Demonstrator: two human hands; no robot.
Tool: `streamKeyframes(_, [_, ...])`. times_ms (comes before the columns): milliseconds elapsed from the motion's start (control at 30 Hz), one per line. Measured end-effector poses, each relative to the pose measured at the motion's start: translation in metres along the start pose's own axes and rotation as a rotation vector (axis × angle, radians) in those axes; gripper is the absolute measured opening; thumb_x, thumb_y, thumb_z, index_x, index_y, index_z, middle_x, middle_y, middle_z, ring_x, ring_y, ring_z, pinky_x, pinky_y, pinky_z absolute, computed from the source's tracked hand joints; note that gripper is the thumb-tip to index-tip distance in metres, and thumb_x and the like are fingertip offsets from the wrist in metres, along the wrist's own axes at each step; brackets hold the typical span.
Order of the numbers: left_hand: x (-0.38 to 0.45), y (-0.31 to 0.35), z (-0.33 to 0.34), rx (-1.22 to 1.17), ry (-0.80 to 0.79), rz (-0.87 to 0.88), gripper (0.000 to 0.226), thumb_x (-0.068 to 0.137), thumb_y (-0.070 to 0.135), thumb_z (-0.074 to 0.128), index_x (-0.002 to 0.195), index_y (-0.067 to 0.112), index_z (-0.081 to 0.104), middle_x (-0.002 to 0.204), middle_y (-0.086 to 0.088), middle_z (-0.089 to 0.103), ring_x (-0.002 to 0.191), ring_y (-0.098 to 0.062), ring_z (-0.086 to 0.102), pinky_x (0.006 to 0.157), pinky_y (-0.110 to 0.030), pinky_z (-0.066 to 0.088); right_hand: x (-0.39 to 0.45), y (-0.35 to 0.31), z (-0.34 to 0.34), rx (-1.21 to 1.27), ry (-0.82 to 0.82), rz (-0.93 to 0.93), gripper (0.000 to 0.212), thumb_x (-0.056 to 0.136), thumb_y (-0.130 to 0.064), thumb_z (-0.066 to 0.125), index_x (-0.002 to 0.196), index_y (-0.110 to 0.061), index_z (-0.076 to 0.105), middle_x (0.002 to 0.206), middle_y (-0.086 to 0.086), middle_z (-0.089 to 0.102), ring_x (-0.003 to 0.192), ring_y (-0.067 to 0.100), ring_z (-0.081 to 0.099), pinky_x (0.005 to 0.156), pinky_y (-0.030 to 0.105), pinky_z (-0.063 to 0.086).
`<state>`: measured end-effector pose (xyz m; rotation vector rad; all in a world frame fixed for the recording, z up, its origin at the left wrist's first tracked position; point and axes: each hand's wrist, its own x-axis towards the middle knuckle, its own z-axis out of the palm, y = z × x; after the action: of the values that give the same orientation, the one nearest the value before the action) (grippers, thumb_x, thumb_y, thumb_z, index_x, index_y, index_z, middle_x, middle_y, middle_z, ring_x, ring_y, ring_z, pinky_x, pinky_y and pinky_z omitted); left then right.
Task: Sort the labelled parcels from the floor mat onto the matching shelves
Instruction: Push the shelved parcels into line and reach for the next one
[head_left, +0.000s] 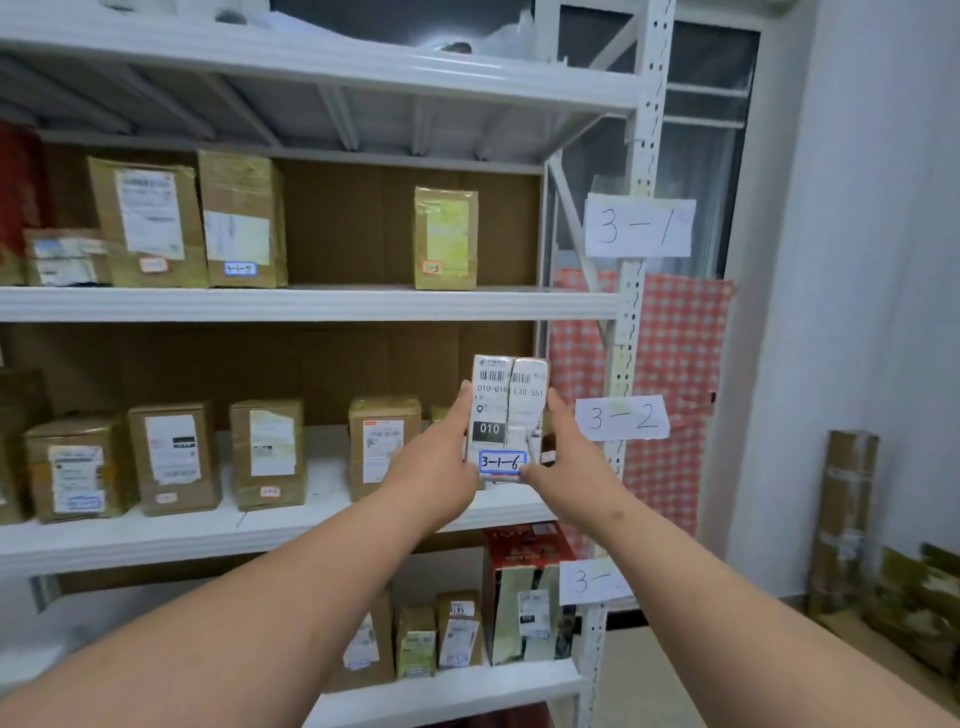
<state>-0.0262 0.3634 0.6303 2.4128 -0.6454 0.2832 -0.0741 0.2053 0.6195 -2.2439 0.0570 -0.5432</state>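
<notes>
Shelving unit, white metal, three tiers in view; contents listed left to right.

Upper tier (311, 304): a low taped box at far left, two tall brown cartons beside it, the second carrying a blue-edged tag reading 3-1-5 (240, 268); then a gap; then a single narrow carton (445, 238) with a small tag too blurred to read. Paper sign "3-1" (640, 227) is fixed to the right upright at this level.

Middle tier (260, 535): four brown cartons in a row, tags illegible. Paper sign "3-2" (622, 418) is on the upright.

Lower tier (447, 686): several small parcels and a red box (524, 597); a partly hidden sign beginning "3-".

Item in hand: white parcel (508, 418), upright, label facing the camera, blue-edged tag reading 3-1-6. It is held in the air in front of the middle tier's right end, on no shelf.

Left hand (436, 462): fingers curled along the parcel's left edge, gripping.
Right hand (566, 467): thumb and fingers clasping the right edge and lower corner.

Status: many parcels appear already shelved. This one is not yet placed; by its tag it likely belongs on the upper tier, where the gap beside 3-1-5 would take it. The floor mat is out of view, so the remaining count cannot be told.
</notes>
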Motion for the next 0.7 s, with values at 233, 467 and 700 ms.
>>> streamKeyframes(233, [0.006, 0.022, -0.004, -0.013, 0.026, 0.053, 0.093, 0.095, 0.017, 0.057, 0.154, 0.043, -0.01, 0.126, 0.01, 0.063, 0.082, -0.01, 0.064, 0.074, -0.038, 0.058, 0.005, -0.002, -0.019, -0.011, 0.071, 0.026, 0.088, 0.087, -0.006, 0.064, 0.152, -0.039, 0.015, 0.136, -0.014, 0.057, 0.115, 0.016, 0.062, 0.089, 0.043, 0.056])
streamKeyframes(467, [0.012, 0.05, 0.01, -0.042, 0.012, 0.133, 0.093, 0.095, 0.015, 0.058, 0.154, 0.044, -0.007, 0.142, 0.012, 0.052, 0.083, -0.009, 0.063, 0.07, -0.033, 0.057, -0.005, 0.009, -0.05, -0.034, 0.127, 0.068, 0.079, 0.088, -0.004, 0.058, 0.146, -0.042, 0.02, 0.109, -0.015, 0.061, 0.09, 0.016, 0.068, 0.082, 0.041, 0.056])
streamKeyframes(700, [0.017, 0.062, 0.023, -0.029, 0.001, 0.147, 0.096, 0.094, 0.017, 0.06, 0.153, 0.045, -0.01, 0.139, 0.009, 0.055, 0.082, -0.012, 0.064, 0.073, -0.043, 0.059, -0.011, 0.017, -0.063, -0.038, 0.154, 0.077, 0.084, 0.088, -0.007, 0.06, 0.148, -0.045, 0.016, 0.118, -0.011, 0.064, 0.089, 0.018, 0.069, 0.08, 0.042, 0.057])
